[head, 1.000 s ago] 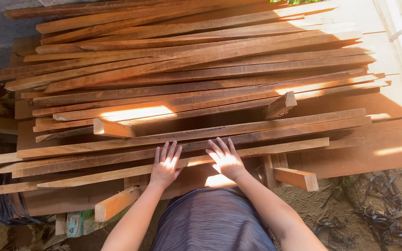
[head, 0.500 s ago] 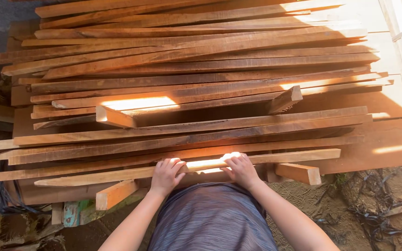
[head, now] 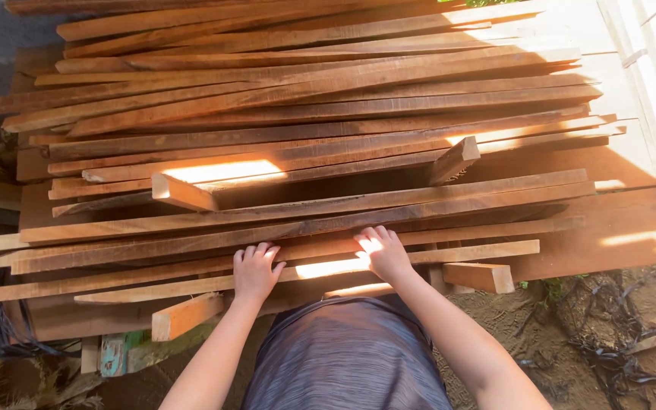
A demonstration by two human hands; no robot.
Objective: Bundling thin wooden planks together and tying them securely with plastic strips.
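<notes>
Near plank (head: 305,268) on timber stack (head: 328,114): both hands flat, fingers open, left hand (head: 254,271), right hand (head: 383,254); plank not gripped, not lifted.

Long planks (head: 305,114) lie crosswise on the stack | short block (head: 480,276) at its near right edge | both hands (head: 256,272) on the nearest plank (head: 449,254)

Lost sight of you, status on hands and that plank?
Left hand, right hand flat on long reddish wooden plank. Nearest edge of stack. Short offcut beside.
</notes>
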